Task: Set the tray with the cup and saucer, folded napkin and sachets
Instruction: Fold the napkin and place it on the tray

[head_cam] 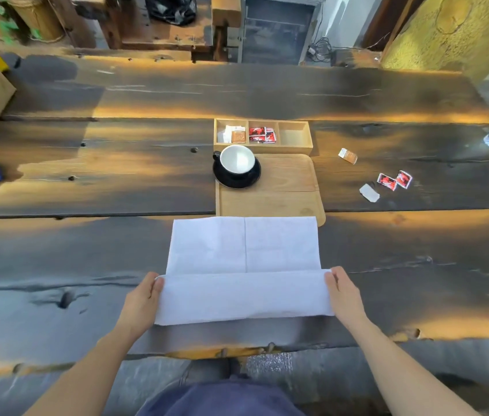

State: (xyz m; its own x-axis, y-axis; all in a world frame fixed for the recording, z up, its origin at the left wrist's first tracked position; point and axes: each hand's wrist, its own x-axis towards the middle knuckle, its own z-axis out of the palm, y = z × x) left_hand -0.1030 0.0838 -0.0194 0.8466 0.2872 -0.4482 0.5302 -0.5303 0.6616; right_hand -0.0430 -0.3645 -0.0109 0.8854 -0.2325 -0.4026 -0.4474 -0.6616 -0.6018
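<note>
- holding the white napkin (243, 265) by its two ends, the left hand (142, 298) pinches the left end of the folded-over flap, and the right hand (343, 292) pinches the right end.
- the fingers (156, 286) of both hands are closed on the napkin flap, thumbs on top.
- between the two hands the near part of the napkin is folded over itself, and the rest lies flat on the dark wooden table (87, 250), reaching away from the fingers.
- just past the far edge of the napkin sits the wooden tray (285, 190); the napkin's far edge covers a bit of the tray's near edge.
- further from the fingers, on the far left corner of the tray, is a black saucer (237, 178) with a cup (236, 160) on it, white inside.
- behind the tray, touching it, is a wooden box (262, 136) with three parts; sachets (261, 135) fill the left and middle parts.
- far off to the right of the right hand, loose sachets (393, 180) lie on the table.
</note>
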